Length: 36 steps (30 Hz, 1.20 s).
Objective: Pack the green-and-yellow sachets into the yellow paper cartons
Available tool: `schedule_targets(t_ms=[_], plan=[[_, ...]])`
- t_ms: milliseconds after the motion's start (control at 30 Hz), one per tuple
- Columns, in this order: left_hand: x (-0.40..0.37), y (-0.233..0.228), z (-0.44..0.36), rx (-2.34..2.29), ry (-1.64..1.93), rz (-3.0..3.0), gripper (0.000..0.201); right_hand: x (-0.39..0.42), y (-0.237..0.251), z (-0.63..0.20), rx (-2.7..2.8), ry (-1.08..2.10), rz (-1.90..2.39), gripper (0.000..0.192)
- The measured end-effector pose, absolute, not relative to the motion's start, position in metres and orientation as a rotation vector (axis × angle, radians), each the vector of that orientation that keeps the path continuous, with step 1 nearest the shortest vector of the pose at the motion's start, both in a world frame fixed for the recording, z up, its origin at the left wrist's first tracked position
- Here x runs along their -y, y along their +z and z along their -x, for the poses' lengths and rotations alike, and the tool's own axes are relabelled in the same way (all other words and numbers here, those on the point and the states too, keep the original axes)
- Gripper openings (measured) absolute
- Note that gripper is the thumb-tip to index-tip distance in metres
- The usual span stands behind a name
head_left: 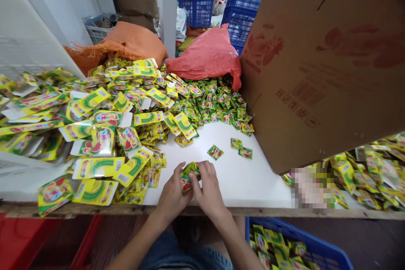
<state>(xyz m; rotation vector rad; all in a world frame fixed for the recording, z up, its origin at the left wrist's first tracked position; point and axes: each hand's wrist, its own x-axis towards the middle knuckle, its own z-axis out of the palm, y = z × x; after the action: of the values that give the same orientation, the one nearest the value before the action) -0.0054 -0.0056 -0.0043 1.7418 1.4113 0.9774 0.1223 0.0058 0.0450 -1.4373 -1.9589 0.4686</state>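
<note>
I am holding a small stack of green sachets between both my hands, right at the near edge of the white surface. My left hand is cupping the stack from the left side, and my right hand is pressing on it from the top and the right. Both grips are closed on the stack, so the little packs are staying squared up and are not sliding apart. I am keeping them low, just above the surface, so none can drop far.

A few loose sachets are lying just beyond my fingers, near enough to pick up. Behind them a big heap of sachets is spreading across the back of the surface. On my left, flat yellow box sleeves are lying in a messy pile, some hanging close to the front edge.

A large cardboard box is leaning in on my right and covering that side. Beneath it, more packs are piled up. A blue crate is sitting below the surface by my right arm, with packs inside it. An orange sack and a red bag are resting at the back, and stacked blue crates are standing behind them.
</note>
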Motion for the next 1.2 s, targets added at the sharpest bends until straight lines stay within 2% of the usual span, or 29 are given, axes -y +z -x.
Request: schedule_targets(t_ms=[300, 500, 733, 900, 1200], plan=[[0.005, -0.003, 0.003, -1.406, 1.055, -1.611, 0.067, -0.016, 0.037, -0.118, 1.982, 0.478, 1.406, 0.030], [0.005, -0.002, 0.002, -1.361, 1.069, -1.509, 0.070, -0.016, 0.039, -0.129, 1.916, 0.460, 1.419, 0.013], [0.006, -0.005, 0.003, -1.361, 1.096, -1.545, 0.067, -0.015, 0.035, -0.119, 2.003, 0.585, 1.432, 0.007], [0.008, -0.004, 0.005, -1.263, 1.084, -1.474, 0.074, -0.012, 0.036, -0.116, 2.051, 0.640, 1.359, 0.005], [0.002, -0.005, 0.009, -0.995, 1.233, -1.171, 0.033, -0.004, 0.004, -0.142, 1.448, 0.934, 1.257, 0.017]])
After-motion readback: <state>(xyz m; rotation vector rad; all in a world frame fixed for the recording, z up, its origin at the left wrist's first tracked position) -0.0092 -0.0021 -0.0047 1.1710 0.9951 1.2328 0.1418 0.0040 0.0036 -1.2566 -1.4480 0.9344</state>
